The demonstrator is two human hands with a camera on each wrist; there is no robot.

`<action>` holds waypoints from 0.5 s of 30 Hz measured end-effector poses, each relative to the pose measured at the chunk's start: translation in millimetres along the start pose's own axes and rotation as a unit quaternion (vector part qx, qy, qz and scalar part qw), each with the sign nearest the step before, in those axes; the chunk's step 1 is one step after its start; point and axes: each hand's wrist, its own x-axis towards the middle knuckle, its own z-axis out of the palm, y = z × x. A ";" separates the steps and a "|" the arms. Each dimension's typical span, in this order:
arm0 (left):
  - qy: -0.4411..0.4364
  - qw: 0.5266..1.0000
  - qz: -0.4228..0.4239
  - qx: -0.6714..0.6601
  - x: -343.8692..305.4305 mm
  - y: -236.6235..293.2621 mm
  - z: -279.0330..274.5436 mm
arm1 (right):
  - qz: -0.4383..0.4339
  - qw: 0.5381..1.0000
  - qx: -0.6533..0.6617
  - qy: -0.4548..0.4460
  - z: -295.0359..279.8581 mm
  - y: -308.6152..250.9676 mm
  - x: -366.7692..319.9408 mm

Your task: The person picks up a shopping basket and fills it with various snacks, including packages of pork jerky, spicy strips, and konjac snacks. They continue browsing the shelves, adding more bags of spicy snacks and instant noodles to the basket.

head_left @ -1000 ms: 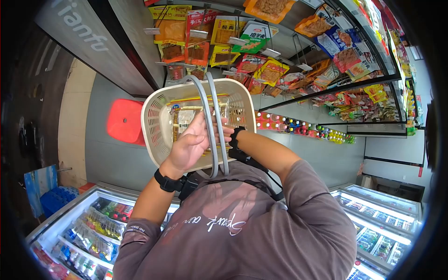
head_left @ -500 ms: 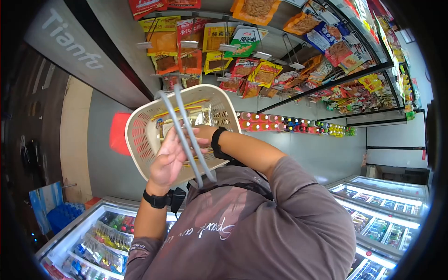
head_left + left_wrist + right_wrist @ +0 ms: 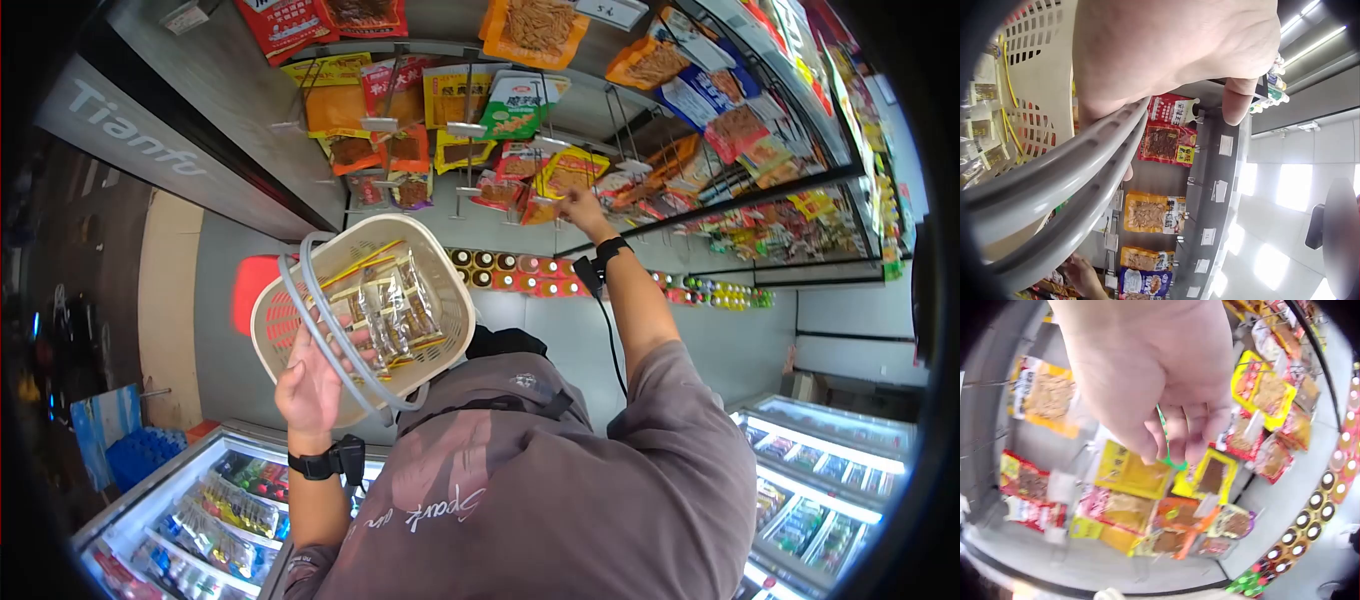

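A cream plastic basket [image 3: 447,255] with two grey handles [image 3: 335,335] hangs at my left side. My left hand [image 3: 310,385] carries the handles, which cross its relaxed fingers; its thumb stands apart. Inside the basket lie several clear packets [image 3: 400,310] with yellow edges. My right hand [image 3: 582,212] reaches towards the rack, its fingers loosely bent and nothing seen held. From the head it overlaps the edge of a yellow snack packet [image 3: 570,172]. In the right wrist view, a green packet [image 3: 1175,465] shows partly behind the fingers, mostly hidden by them.
Several snack packets [image 3: 340,105] hang on hooks along the dark rack. Drink bottles [image 3: 530,275] stand in rows on the floor beneath. A red stool [image 3: 250,295] is behind the basket, and lit freezers [image 3: 190,510] flank me on both sides.
My right hand has come out of the basket and moved up and right to the hanging packets. The basket and left hand have shifted left and slightly down in the head view.
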 end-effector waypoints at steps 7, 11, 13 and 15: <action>0.129 0.987 0.083 0.056 -17.9 8.8 33.4 | -0.131 0.964 0.142 0.182 -8.6 -21.7 113.0; 0.207 0.966 0.125 0.096 -28.5 12.1 59.8 | -0.207 0.942 0.108 0.241 2.8 -17.2 199.2; 0.220 0.959 0.146 0.099 -32.7 11.3 70.6 | -0.202 0.941 0.125 0.239 3.8 -21.7 217.2; 0.233 0.953 0.159 0.107 -31.7 8.9 80.9 | -0.159 0.961 0.141 0.179 -1.9 -27.6 221.2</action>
